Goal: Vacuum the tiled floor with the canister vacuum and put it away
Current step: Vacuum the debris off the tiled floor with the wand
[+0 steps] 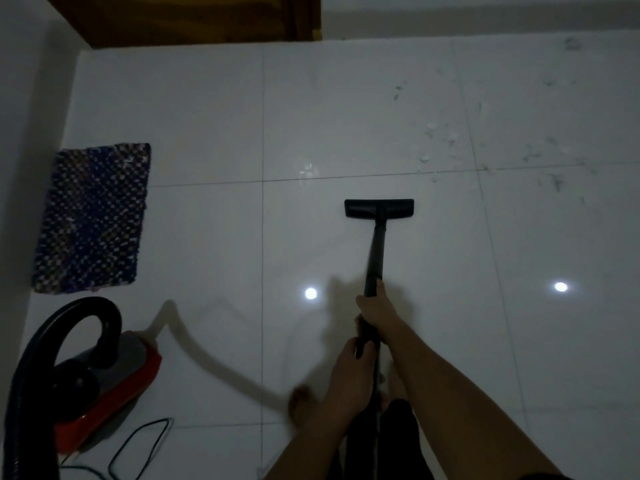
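A black vacuum wand [376, 252] runs from my hands forward to a flat black floor head [379, 208] resting on the white tiled floor [207, 244]. My right hand [375, 311] grips the wand higher up; my left hand [349, 368] grips it lower, closer to me. The red and black canister vacuum [114, 386] sits at the lower left, its black hose [52, 341] arching up from it. Scattered debris [446, 140] lies on the tiles beyond and to the right of the floor head.
A dark patterned mat [95, 216] lies at the left by the wall. A wooden door [194, 15] stands at the far end. A black power cord [138, 445] loops on the floor beside the canister. My bare feet [304, 400] are below my hands.
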The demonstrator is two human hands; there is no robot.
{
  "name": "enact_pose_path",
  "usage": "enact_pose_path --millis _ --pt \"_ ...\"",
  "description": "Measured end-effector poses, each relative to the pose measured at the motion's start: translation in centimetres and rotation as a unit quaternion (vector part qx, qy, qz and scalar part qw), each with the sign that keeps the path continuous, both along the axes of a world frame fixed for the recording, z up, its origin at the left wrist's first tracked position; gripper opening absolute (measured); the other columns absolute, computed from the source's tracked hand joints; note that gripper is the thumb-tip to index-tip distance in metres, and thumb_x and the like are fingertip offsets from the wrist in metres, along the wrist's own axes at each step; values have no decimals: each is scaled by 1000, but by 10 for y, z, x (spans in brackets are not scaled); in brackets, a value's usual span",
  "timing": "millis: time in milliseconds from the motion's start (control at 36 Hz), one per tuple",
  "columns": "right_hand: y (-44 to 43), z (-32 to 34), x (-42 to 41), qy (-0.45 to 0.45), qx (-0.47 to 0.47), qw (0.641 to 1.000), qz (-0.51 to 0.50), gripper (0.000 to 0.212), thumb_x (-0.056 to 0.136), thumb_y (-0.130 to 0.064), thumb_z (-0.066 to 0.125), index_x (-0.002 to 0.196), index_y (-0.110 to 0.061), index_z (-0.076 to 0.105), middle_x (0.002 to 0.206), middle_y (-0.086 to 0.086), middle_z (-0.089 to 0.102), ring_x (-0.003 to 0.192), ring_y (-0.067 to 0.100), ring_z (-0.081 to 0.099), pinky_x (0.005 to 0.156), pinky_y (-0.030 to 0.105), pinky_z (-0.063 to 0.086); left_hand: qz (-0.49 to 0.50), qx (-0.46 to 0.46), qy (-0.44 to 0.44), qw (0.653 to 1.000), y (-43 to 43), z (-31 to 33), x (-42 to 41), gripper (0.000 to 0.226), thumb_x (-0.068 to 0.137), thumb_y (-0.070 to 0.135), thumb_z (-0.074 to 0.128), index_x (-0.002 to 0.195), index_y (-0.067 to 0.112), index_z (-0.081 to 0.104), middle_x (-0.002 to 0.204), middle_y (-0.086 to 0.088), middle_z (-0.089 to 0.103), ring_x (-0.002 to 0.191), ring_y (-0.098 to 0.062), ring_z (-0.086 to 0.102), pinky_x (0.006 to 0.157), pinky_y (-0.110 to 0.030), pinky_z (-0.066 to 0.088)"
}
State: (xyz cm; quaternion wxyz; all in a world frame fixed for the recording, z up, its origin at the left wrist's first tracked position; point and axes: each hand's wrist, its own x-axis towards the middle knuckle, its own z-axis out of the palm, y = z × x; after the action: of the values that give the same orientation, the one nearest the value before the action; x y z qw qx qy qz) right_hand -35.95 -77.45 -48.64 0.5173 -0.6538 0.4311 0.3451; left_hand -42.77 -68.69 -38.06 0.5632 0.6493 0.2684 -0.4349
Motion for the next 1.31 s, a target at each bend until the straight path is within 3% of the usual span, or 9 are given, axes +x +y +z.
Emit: enact_pose_path --millis 167,333,417,556,917,972,1083,1167,1306 --pt "-42 -2 12 -1 8 1000 -4 78 95 -13 47 152 -37 1 104 20 51 53 21 52 43 27 43 -15 5 -9 1000 -42 -3 10 15 98 35 40 99 27 53 80 -15 57 56 -26 53 60 -40 47" --pt "-86 -2 33 -10 8 1000 14 77 96 -13 46 153 -34 -1 101 19 53 52 18 52 40 24 41 15 3 4 1000 -87 -10 31 25 98 33 41 115 19 53 80 -14 58 59 -26 53 64 -40 44" --pt "-107 -1 46 -13 6 999 31 76 96 -14 45 153 -34 -2 101 19 55 51 16 52 41 23 42 40 -10 7 999 -110 -10 42 22 100 30 40 114 18 52 68 -10 56 48 -20 51 55 -32 44" --pt "-139 -2 71 -5 23 999 27 77 96 -15 46 151 -38 -1 111 23 58 52 17 53 47 27 46 46 -17 15 999 -143 -2 66 20 101 28 36 115 21 48 68 -10 54 35 -11 48 36 -21 42" --pt "-172 -17 160 -1 58 998 14 81 93 -12 46 149 -44 -5 107 20 54 56 21 57 53 33 51 64 -9 7 998 -178 -12 153 25 102 25 35 120 13 47 67 -13 52 30 -12 47 34 -18 40" --pt "-174 -20 181 -2 54 998 20 81 93 -14 46 150 -42 -4 107 20 54 59 22 58 58 35 53 67 -9 11 998 -180 -16 173 31 101 26 36 123 6 46 68 -13 52 30 -12 47 34 -18 40" --pt "-172 -24 231 -15 21 998 56 84 90 -16 50 151 -36 -5 100 13 55 84 32 60 90 50 54 75 -18 14 997 -181 -21 219 33 101 27 36 126 8 47 67 -12 51 34 -14 47 36 -20 41" --pt "-172 -25 270 -9 17 999 47 86 90 -16 49 150 -38 -8 118 26 58 80 32 60 89 50 54 76 -28 9 997 -182 -25 258 33 102 26 36 130 14 46 67 -13 51 32 -13 47 35 -20 40" --pt "-177 -29 325 -27 16 999 39 83 91 -17 48 151 -37 -7 118 27 58 77 31 59 88 50 55 63 -27 -10 998 -185 -24 313 36 102 25 34 134 11 43 67 -12 51 28 -7 46 33 -16 39"
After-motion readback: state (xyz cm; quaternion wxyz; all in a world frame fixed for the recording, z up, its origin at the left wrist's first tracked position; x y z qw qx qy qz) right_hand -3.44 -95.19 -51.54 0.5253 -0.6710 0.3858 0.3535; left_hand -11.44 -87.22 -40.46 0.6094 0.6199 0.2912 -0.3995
